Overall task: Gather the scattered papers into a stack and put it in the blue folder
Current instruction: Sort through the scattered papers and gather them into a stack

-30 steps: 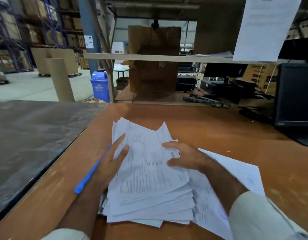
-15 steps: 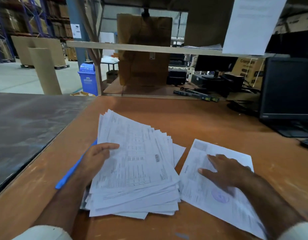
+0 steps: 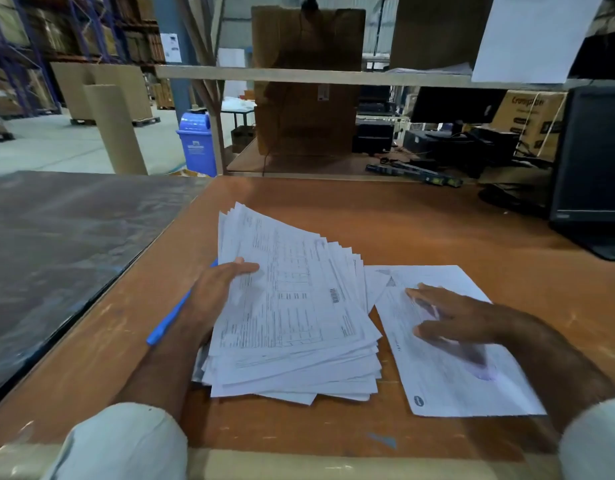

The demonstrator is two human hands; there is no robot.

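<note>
the single head-worn camera looks forward and down from just above the wooden table (image 3: 420,230), close over it. its wide angle also takes in the warehouse beyond.

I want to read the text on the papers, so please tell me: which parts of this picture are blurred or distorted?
Head view: the right hand and the loose sheet under it are smeared by motion; the stack of papers held by the left hand is sharper, but its print is too small to read; the shelf bends from the wide lens.
</note>
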